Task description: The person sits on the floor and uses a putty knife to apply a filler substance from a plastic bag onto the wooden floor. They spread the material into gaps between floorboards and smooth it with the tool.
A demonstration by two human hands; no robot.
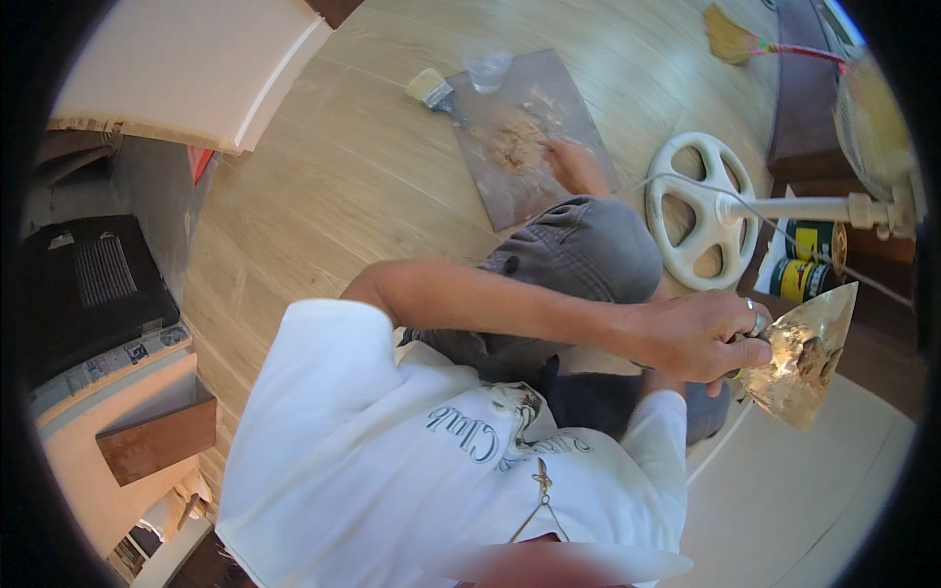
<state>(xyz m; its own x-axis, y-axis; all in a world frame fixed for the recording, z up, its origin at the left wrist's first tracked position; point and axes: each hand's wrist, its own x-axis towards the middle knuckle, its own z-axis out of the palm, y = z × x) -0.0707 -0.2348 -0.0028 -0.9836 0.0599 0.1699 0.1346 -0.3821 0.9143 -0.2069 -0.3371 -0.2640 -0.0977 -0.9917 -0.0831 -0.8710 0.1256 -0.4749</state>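
Note:
My left arm reaches across my body to the right, and my left hand [691, 333], with a ring on it, is closed round the handle of a wide putty knife [818, 338]. Some brownish paste sticks to its shiny blade. My right forearm [668, 385] comes up from below in a white sleeve; its hand is mostly hidden behind the left one, so its fingers cannot be read. Beyond my bent knee a dark board [495, 191] lies on the floor, bearing a mound of crumbly tan paste [520, 147]. A bare foot [578, 169] rests at the board's edge.
On the board's far side are a paintbrush [429, 90] and a clear cup [487, 71]. To the right lies a fan stand with a white wheel-shaped base [669, 211], near cans [801, 279]. A broom [730, 37] lies far right; a black case [83, 294] is at left.

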